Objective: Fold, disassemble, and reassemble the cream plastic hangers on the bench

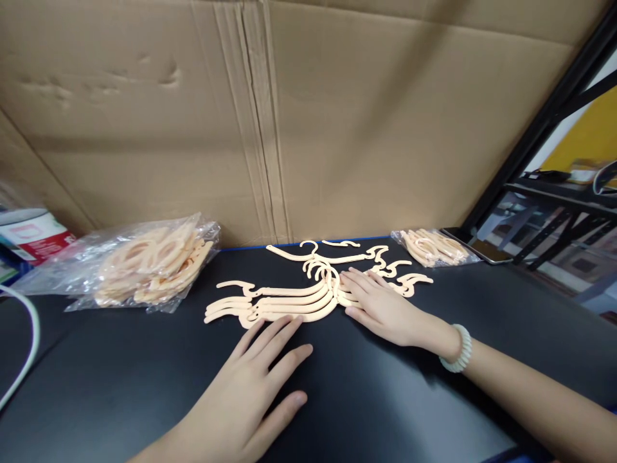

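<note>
Several peach-coloured folding hangers [294,307] lie overlapped on the black table, their hooks bunched near the middle. My left hand [263,379] is spread, palm down, with its fingertips at the lower edge of the nearest hanger. Over the right arms of the stack lies my right hand [378,305], flat with fingers stretched out, hiding part of them. Behind the stack is another hanger [284,253], lying apart to the rear, and a loose curved piece [341,244] sits by the table's back edge. Neither hand grips anything.
A clear plastic bag of hanger parts [159,263] lies at the left, a smaller bag [429,247] at the back right beside a dark flat device [477,249]. Cardboard [376,128] stands behind the table [120,366]. A white cable [33,341] curves at far left.
</note>
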### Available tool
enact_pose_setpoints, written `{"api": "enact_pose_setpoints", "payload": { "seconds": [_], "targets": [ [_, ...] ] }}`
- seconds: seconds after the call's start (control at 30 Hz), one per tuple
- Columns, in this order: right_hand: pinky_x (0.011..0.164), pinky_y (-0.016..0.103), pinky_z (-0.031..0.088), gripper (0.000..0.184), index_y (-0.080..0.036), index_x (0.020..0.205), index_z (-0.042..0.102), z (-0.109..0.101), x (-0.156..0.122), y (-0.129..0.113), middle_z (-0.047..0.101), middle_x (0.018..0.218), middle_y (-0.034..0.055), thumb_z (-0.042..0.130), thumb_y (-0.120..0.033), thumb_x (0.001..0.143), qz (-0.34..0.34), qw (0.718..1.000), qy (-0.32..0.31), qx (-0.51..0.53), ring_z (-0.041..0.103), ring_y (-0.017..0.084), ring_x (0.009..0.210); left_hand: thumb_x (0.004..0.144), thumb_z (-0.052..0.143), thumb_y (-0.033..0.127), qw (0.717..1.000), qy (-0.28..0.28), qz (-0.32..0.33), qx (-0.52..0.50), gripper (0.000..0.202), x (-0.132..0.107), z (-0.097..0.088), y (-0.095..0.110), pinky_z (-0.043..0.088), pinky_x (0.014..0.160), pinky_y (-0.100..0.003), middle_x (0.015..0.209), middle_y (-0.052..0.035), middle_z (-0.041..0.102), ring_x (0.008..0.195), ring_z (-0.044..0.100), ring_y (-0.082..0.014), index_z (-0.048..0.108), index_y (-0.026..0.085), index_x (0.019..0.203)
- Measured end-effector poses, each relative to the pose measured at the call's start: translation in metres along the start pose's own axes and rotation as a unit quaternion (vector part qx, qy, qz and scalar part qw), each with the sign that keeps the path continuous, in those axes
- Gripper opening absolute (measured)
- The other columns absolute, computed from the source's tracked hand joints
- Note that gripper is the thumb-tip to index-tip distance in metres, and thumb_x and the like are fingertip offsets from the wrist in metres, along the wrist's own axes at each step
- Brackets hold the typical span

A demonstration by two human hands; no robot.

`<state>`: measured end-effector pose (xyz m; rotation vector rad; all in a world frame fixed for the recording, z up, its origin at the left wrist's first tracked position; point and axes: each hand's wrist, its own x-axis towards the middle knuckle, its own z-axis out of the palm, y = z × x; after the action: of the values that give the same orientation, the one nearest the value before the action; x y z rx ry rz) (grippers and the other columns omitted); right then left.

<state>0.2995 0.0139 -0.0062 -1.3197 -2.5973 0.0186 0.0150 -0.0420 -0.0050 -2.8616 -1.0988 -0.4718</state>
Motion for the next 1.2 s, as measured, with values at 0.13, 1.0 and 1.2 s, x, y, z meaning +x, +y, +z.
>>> {"api": "enact_pose_setpoints", "payload": {
  "seconds": [0.13, 1.0, 1.2],
  "targets": [
    [0.112, 0.056, 0.03, 0.052, -0.013, 0.145, 0.036, 0.0, 0.0, -0.003, 0.04, 0.149, 0.0151, 0.034, -0.037, 0.099, 0.004, 1.0, 0.005, -0.002, 0.031, 0.03, 0.141, 0.092, 0.052, 0.033, 1.0, 0.008, 0.004, -0.011, 0.039, 0.0, 0.001, 0.0, 0.031, 0.111, -0.054, 0.145, -0.0059, 0.049, 0.135, 0.039, -0.0304, 0.056, 0.028, 0.13],
    [0.091, 0.042, 0.047, 0.055, -0.02, 0.06, 0.066, -0.021, -0.007, -0.011, 0.072, 0.091, 0.007, 0.028, -0.026, 0.1, 0.053, 0.907, 0.356, 0.218, 0.063, 0.022, 0.097, 0.091, 0.052, 0.024, 0.992, -0.049, 0.073, -0.086, 0.04, 0.002, -0.007, 0.001, 0.038, 0.109, -0.046, 0.14, -0.0031, 0.053, 0.13, 0.046, -0.0256, 0.053, 0.028, 0.13],
    [0.082, 0.043, 0.047, 0.055, -0.021, 0.047, 0.061, -0.028, -0.009, -0.011, 0.07, 0.08, 0.0055, 0.032, -0.02, 0.094, 0.032, 0.911, 0.347, 0.221, 0.063, 0.022, 0.085, 0.09, 0.054, 0.024, 0.989, -0.085, 0.084, -0.084, 0.042, 0.005, -0.014, -0.001, 0.041, 0.107, -0.045, 0.141, -0.0031, 0.052, 0.129, 0.047, -0.0261, 0.052, 0.028, 0.132]
  ]
}}
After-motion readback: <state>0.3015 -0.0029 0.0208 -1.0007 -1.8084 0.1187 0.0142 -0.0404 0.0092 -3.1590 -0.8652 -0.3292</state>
